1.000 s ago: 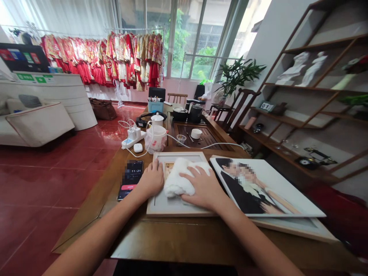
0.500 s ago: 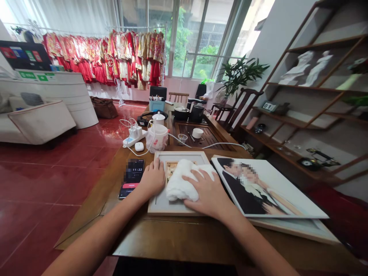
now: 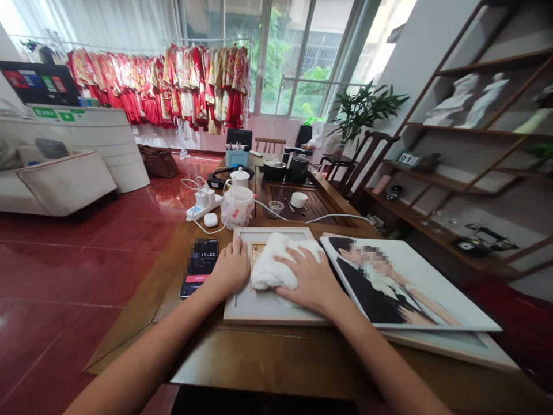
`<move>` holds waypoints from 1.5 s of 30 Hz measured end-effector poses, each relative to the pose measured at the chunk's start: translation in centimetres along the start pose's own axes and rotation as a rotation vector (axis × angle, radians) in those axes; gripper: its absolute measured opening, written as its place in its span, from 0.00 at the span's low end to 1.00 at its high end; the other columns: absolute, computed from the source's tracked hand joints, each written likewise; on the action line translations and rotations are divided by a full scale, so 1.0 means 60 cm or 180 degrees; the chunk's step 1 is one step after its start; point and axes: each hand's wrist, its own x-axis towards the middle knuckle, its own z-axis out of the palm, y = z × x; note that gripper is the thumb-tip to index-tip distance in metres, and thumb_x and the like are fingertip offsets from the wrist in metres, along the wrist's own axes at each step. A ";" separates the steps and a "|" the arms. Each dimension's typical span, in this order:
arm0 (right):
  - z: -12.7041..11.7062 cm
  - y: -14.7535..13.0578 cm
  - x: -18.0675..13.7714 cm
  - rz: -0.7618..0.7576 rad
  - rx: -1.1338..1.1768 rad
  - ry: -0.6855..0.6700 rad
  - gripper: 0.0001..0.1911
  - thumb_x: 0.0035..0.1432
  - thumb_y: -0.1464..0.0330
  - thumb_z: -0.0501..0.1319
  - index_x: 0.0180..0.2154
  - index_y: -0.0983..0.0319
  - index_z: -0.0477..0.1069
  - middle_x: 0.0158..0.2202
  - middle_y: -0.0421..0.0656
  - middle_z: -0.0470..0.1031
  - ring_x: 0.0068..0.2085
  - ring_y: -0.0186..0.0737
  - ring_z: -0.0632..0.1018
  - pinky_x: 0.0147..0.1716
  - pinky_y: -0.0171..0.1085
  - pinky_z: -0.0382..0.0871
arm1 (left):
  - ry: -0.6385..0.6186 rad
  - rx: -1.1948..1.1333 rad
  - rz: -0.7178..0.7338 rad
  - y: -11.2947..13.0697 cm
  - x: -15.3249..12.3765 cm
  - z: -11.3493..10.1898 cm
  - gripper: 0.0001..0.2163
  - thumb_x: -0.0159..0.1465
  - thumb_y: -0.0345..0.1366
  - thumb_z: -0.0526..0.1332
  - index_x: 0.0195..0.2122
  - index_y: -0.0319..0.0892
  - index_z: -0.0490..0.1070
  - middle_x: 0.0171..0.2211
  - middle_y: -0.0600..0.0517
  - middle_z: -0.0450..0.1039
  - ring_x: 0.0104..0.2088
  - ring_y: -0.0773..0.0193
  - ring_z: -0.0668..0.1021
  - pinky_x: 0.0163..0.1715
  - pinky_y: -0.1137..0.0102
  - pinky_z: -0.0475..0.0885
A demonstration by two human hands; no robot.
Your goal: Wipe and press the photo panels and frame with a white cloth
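A light wooden picture frame lies flat on the table in front of me. My left hand holds its left side, with the fingers over the edge. A bunched white cloth rests on the frame, partly covering a small picture in the middle. My right hand grips the cloth from the right, thumb and fingers spread around it. Under the hand, part of the cloth and frame is hidden.
Left of the frame lies a phone. A large photo print sits on another frame at the right. Beyond are a white bucket, a power strip, a white cable and a tea tray with a white cup.
My right hand and the cloth have shifted slightly away from me over the frame. The left hand stays at the frame's left side. The view has moved very slightly.
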 end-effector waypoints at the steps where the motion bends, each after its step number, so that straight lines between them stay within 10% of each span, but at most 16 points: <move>1: -0.001 -0.001 -0.010 -0.0036 0.0008 0.0013 0.36 0.49 0.44 0.57 0.58 0.48 0.64 0.63 0.46 0.61 0.62 0.60 0.58 0.57 0.61 0.43 | 0.0010 -0.0002 -0.0013 0.000 0.000 0.000 0.22 0.69 0.37 0.47 0.61 0.31 0.57 0.64 0.32 0.53 0.58 0.46 0.66 0.54 0.55 0.61; 45: 0.004 0.005 -0.017 -0.0145 -0.0018 0.0181 0.36 0.49 0.46 0.58 0.58 0.51 0.64 0.63 0.48 0.59 0.62 0.61 0.58 0.57 0.61 0.43 | 0.0104 0.0026 0.0417 -0.006 0.002 0.003 0.22 0.69 0.35 0.46 0.62 0.31 0.58 0.61 0.38 0.60 0.63 0.53 0.60 0.60 0.59 0.56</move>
